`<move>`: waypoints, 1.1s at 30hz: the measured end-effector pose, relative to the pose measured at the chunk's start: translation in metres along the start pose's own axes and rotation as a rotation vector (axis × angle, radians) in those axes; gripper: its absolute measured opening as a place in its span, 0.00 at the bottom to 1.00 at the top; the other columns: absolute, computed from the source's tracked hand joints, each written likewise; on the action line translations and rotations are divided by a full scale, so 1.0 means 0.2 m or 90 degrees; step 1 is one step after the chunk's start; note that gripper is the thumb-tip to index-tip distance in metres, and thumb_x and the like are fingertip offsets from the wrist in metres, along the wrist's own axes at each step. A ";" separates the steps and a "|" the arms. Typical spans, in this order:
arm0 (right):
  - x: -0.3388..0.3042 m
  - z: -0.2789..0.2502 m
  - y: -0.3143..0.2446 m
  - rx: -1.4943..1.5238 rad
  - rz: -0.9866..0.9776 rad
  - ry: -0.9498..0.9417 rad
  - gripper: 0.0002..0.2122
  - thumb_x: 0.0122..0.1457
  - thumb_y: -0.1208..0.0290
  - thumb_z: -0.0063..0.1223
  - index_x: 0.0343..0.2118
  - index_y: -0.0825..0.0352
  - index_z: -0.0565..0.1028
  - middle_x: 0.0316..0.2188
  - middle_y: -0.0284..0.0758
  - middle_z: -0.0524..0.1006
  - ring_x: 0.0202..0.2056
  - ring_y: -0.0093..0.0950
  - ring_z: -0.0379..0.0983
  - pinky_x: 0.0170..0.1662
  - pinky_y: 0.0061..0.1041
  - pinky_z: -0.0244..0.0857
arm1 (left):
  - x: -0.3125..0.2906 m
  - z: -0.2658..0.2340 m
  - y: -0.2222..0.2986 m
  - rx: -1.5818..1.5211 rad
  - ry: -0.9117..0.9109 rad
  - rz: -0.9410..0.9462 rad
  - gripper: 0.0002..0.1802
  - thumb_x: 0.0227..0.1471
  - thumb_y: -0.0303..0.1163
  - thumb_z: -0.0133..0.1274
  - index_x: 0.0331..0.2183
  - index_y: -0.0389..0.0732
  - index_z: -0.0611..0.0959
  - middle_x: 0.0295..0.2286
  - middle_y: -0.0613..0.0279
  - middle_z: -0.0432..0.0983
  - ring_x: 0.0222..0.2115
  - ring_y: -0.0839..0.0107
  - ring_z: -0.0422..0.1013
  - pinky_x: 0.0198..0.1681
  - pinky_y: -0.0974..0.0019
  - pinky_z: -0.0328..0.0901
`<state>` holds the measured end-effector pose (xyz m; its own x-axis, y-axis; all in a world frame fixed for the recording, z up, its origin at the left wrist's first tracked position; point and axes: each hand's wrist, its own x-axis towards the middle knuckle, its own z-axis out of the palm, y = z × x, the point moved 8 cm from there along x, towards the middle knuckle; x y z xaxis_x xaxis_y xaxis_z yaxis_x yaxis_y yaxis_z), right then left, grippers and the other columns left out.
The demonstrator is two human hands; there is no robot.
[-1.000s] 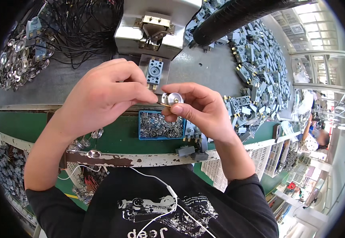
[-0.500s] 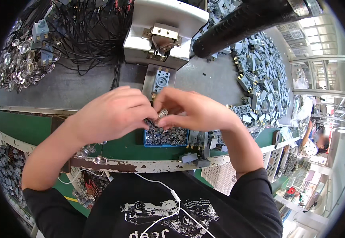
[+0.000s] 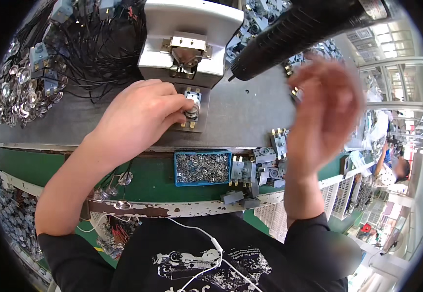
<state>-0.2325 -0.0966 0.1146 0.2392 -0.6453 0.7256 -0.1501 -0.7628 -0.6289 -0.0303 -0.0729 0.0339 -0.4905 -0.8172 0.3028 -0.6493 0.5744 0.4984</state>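
Observation:
My left hand point(image 3: 145, 109) is closed, thumb and forefinger pinching a small round metal part point(image 3: 191, 113) against the top of a grey switch block point(image 3: 193, 96). The block has brass terminals and lies on a metal plate point(image 3: 201, 121) below a white and steel fixture point(image 3: 182, 56). My right hand point(image 3: 326, 112) is raised at the right, beside the black electric screwdriver point(image 3: 279, 46). Motion smears its fingers, and whether it holds anything cannot be made out.
A blue tray point(image 3: 175, 170) of small metal parts sits near the front, with several grey blocks point(image 3: 243, 170) beside it. Black wires point(image 3: 99, 53) and shiny metal cups point(image 3: 26, 92) are heaped at the left. More grey blocks are piled behind the screwdriver and my right hand.
Both hands were together above the blue tray, around the small metal part. The left has moved up with it onto the grey block; the right has swung away up and right.

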 end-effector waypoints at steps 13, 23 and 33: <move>0.37 0.18 0.08 0.226 0.118 0.057 0.19 0.59 0.76 0.68 0.47 0.67 0.68 0.31 0.32 0.79 0.29 0.18 0.75 0.32 0.18 0.69 | 0.01 0.02 -0.02 -0.001 -0.036 -0.064 0.13 0.47 0.29 0.67 0.37 0.42 0.86 0.27 0.63 0.79 0.31 0.63 0.75 0.37 0.60 0.69; 0.43 0.37 0.02 0.277 0.122 0.128 0.19 0.59 0.78 0.67 0.48 0.67 0.68 0.31 0.32 0.79 0.30 0.17 0.74 0.31 0.17 0.69 | 0.01 0.02 -0.03 -0.006 -0.032 -0.067 0.09 0.54 0.38 0.62 0.35 0.45 0.82 0.27 0.64 0.79 0.33 0.59 0.76 0.39 0.55 0.70; 0.51 0.59 -0.02 0.349 0.149 0.027 0.31 0.58 0.84 0.63 0.59 0.67 0.56 0.35 0.34 0.77 0.28 0.21 0.75 0.28 0.21 0.71 | 0.00 0.03 -0.04 0.020 -0.074 -0.065 0.11 0.55 0.40 0.61 0.36 0.45 0.82 0.28 0.64 0.78 0.36 0.58 0.76 0.41 0.54 0.70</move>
<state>-0.0941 -0.1537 0.1577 0.2190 -0.8038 0.5532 0.3252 -0.4744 -0.8180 -0.0296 -0.0776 0.0256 -0.4839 -0.8613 0.1552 -0.7157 0.4915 0.4962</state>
